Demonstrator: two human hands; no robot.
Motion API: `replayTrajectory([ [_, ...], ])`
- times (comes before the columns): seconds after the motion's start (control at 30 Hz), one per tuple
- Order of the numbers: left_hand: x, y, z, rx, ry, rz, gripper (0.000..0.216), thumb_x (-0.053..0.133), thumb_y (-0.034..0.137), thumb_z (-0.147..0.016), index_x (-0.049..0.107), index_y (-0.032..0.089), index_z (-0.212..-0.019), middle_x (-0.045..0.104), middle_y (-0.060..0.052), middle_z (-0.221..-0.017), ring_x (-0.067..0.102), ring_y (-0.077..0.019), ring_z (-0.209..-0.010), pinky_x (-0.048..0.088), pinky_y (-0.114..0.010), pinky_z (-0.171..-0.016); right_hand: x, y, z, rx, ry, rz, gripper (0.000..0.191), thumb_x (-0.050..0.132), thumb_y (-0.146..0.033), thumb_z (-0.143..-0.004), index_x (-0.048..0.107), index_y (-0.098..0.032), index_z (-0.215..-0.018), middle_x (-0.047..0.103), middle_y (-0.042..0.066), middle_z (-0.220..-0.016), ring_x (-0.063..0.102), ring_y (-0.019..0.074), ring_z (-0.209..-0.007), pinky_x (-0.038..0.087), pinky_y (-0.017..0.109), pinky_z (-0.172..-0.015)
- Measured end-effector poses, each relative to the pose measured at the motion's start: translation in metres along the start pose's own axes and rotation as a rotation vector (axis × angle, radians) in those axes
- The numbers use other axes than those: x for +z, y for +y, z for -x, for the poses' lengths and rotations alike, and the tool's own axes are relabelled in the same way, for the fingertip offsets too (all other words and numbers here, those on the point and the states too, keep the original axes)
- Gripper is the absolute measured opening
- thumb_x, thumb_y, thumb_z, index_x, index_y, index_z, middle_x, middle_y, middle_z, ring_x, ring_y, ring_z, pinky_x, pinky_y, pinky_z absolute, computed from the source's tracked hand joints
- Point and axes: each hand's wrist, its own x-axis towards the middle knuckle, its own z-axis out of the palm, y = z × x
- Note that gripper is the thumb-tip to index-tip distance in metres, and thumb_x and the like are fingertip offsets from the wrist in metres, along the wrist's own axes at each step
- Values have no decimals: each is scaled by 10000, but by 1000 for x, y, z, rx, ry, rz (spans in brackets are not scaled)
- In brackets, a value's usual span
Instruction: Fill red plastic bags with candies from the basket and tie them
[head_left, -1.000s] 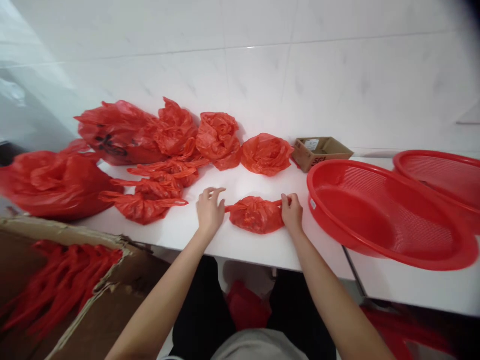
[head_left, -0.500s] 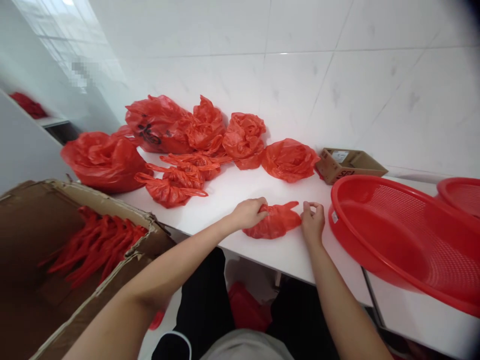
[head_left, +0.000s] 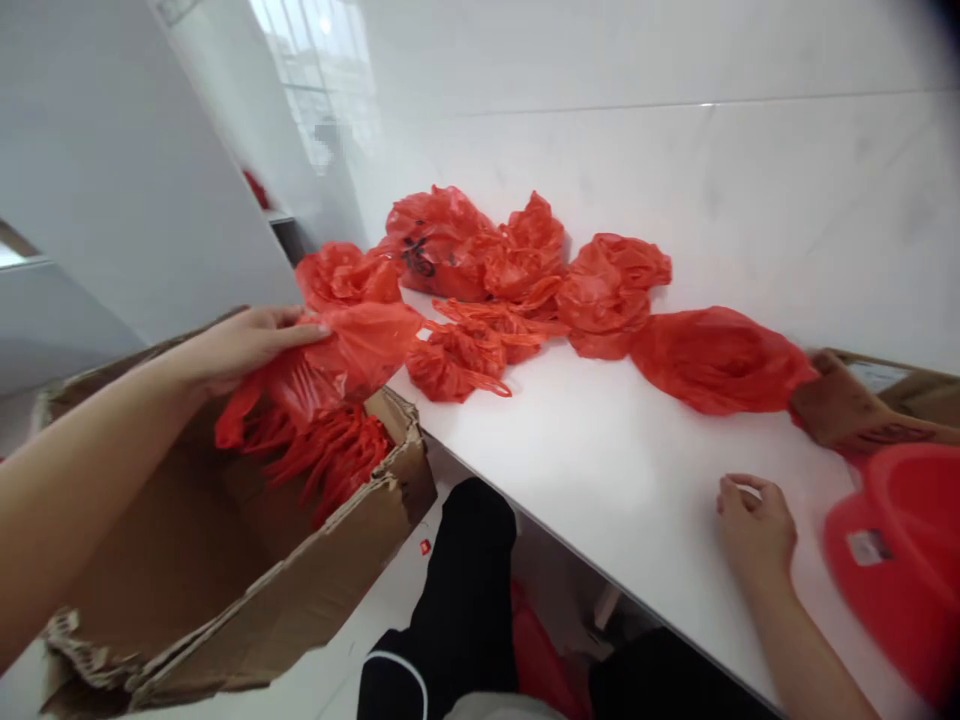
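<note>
My left hand (head_left: 259,345) grips a red plastic bag (head_left: 334,365) between thumb and fingers, above the open cardboard box (head_left: 322,600). In the box lies a heap of red plastic bags (head_left: 337,460), bunched in narrow strips; the held bag hides part of it. My right hand (head_left: 757,525) rests on the white table (head_left: 600,450) with its fingers curled in, and nothing shows in them. To its right is a red plastic basket (head_left: 915,560), cut off by the view's edge.
Filled red bags stand along the wall, among them a printed one (head_left: 442,240) and a rounded one (head_left: 716,360). Small tied red bags (head_left: 457,355) lie in front of them. A small cardboard carton (head_left: 862,400) stands at the right. The big box's rim is torn.
My left hand has carried the red bag left from the table to above the cardboard box. My right hand stays on the table near the basket. The view has turned left.
</note>
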Motion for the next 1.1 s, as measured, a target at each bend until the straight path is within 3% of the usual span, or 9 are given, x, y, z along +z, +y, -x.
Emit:
replayTrajectory([
  [0.1, -36, -57, -5, -115, -12, -166, 522, 693, 581, -735, 541, 161, -1005, 665, 12, -851, 603, -159, -779, 495, -283, -726, 40, -44, 31, -124, -133, -10, 269, 581, -424, -816, 580, -194, -955, 539, -31, -566, 471, 135, -477, 362, 258, -476],
  [0.2, -54, -104, -18, -132, -104, -462, 490, 565, 602, -796, 539, 149, -979, 646, -1, -852, 582, -158, -787, 463, -259, -720, 102, -109, 82, -445, -366, -52, 253, 555, -408, -871, 581, -188, -993, 565, -19, -645, 505, 120, -535, 412, 245, -529],
  [0.3, -65, -137, -30, -144, -169, -624, 447, 641, 562, -710, 589, 144, -858, 605, 5, -752, 523, -158, -728, 398, -244, -673, 166, -162, 129, -792, -696, -136, 274, 554, -341, -900, 560, -200, -1135, 610, 8, -830, 524, 102, -603, 461, 242, -609],
  [0.4, -70, -161, -36, -179, -229, -688, 403, 699, 529, -631, 600, 163, -769, 558, 15, -676, 486, -165, -682, 346, -250, -628, 216, -187, 153, -981, -882, -237, 336, 543, -297, -918, 536, -219, -1245, 595, 19, -911, 523, 103, -644, 476, 251, -653],
  [0.5, -62, -183, -36, -206, -392, -672, 359, 647, 514, -689, 582, 176, -794, 573, 7, -725, 508, -174, -702, 348, -255, -627, 250, -193, 156, -1023, -914, -325, 325, 517, -272, -932, 559, -224, -1251, 579, 13, -859, 531, 118, -664, 476, 261, -666],
  [0.63, -24, -216, -40, -283, -580, -540, 315, 635, 473, -745, 598, 182, -861, 629, 7, -815, 552, -172, -738, 386, -247, -628, 268, -194, 152, -1022, -922, -389, 401, 528, -278, -918, 527, -225, -1316, 588, 20, -868, 532, 134, -671, 467, 276, -653],
  [0.8, 37, -264, -61, -384, -686, -546, 267, 741, 324, -729, 650, 148, -908, 647, 1, -791, 593, -180, -713, 459, -269, -623, 268, -198, 149, -1008, -991, -402, 413, 552, -299, -907, 519, -212, -1308, 623, 48, -972, 569, 141, -721, 481, 274, -666],
  [0.97, 61, -298, -81, -422, -559, -619, 300, 602, 341, -909, 613, 135, -1128, 631, -70, -1110, 629, -222, -952, 541, -404, -812, 270, -199, 147, -957, -1043, -396, 392, 556, -341, -912, 525, -211, -1281, 629, 49, -959, 578, 141, -735, 488, 269, -682],
  [1.1, 72, -312, -75, -442, -441, -551, 342, 594, 334, -916, 582, 153, -1206, 598, -95, -1212, 612, -239, -1033, 531, -443, -863, 270, -201, 147, -901, -1091, -401, 392, 553, -392, -915, 526, -208, -1260, 614, 33, -899, 552, 121, -661, 477, 254, -639],
])
